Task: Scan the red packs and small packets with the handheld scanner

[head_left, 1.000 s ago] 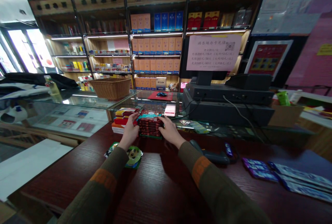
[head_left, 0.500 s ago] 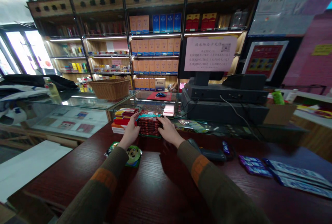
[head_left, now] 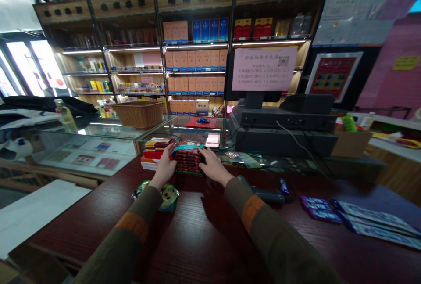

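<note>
A stack of dark red packets (head_left: 188, 160) stands near the far edge of the dark wooden counter (head_left: 194, 240). My left hand (head_left: 165, 166) presses against the stack's left side, fingers pointing forward. On the right side my right hand (head_left: 212, 165) does the same, so the packets sit between both hands. Just left of my left hand is a pile of red, yellow and white boxes (head_left: 154, 154). Round green packets with a panda face (head_left: 169, 196) lie by my left wrist, partly behind the sleeve.
Right of my right forearm lie a handheld scanner (head_left: 265, 195), purple packets (head_left: 319, 209) and long blue-white packets (head_left: 378, 220). Beyond the counter stand a wicker basket (head_left: 140, 114) and a monitor with a pink notice (head_left: 263, 70). A phone-like bright screen (head_left: 212, 139) lies on the glass.
The whole view has shifted very slightly. Both hands remain at the sides of the stack, with no clear movement of the packets.
</note>
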Motion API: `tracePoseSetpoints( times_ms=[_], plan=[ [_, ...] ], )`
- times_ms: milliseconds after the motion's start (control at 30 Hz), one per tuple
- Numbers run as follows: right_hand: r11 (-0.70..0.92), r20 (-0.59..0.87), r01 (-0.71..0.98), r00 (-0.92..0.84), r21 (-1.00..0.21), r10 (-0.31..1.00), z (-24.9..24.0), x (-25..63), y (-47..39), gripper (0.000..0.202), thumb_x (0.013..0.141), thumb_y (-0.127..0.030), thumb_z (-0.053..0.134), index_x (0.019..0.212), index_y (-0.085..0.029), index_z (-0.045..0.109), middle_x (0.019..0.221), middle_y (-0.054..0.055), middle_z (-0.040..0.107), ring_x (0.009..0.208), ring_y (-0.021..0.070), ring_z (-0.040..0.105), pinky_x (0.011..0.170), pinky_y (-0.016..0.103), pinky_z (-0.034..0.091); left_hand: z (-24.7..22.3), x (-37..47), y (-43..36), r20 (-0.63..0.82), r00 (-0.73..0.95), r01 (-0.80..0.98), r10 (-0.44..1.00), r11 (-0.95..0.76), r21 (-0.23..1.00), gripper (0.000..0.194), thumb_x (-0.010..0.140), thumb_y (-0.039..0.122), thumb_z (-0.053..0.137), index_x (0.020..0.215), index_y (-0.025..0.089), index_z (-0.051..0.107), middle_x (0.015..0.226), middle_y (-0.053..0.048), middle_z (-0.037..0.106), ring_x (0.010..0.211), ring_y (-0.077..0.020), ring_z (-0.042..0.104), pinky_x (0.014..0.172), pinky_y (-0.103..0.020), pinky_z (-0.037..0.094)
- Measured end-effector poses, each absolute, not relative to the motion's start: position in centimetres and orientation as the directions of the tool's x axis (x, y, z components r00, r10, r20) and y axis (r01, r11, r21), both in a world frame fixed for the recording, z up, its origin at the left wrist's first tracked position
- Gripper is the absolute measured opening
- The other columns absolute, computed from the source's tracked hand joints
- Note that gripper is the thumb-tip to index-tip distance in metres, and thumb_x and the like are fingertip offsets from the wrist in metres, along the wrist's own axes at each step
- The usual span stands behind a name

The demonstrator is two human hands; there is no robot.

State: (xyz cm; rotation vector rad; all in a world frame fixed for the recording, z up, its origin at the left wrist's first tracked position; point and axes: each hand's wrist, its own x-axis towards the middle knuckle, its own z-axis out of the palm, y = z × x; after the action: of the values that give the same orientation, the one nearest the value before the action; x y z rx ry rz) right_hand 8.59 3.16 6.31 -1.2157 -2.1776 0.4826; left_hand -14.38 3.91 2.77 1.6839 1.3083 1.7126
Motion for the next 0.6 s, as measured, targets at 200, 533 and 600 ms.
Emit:
tracePoseSetpoints(
  times_ms=[200,533,600],
  plan=[
    [0.517,0.354,0.623,-0.377,-0.587,0.856,6.4,9.1,2.9,0.072,0.082,-0.017,0.056,0.152,-0.021,0.041,0.157,0.010,0.042,0.151,0.0327,0.026,0.120,0.056,0.027,3.2,-14.2,3.4,0.568,-0.234,0.387,0.789,-0.461,0.799,0.075,0.065,-0.004,0.052,0.136,0.018,0.049,0.146,-0.014,0.054,0.140,-0.0255,0.048,0.122,-0.049,0.033],
    [0.544,0.414,0.609,-0.356,-0.577,0.838,6.2,10.8,2.6,0.071,0.080,-0.016,0.055,0.150,-0.020,0.044,0.155,0.009,0.046,0.149,0.0313,0.030,0.121,0.053,0.028,4.2,-13.4,1.6,0.641,-0.319,0.545,0.699,-0.418,0.727,0.067,0.068,-0.002,0.052,0.131,0.018,0.055,0.134,-0.011,0.062,0.133,-0.0259,0.053,0.118,-0.048,0.037],
    [0.543,0.423,0.609,-0.346,-0.578,0.838,6.1,11.3,2.4,0.070,0.080,-0.015,0.057,0.149,-0.020,0.046,0.154,0.009,0.048,0.149,0.0313,0.032,0.121,0.053,0.028,4.6,-12.7,1.1,0.655,-0.331,0.575,0.679,-0.405,0.710,0.063,0.069,0.000,0.052,0.129,0.018,0.057,0.131,-0.011,0.064,0.129,-0.0261,0.056,0.116,-0.048,0.039]
  ],
)
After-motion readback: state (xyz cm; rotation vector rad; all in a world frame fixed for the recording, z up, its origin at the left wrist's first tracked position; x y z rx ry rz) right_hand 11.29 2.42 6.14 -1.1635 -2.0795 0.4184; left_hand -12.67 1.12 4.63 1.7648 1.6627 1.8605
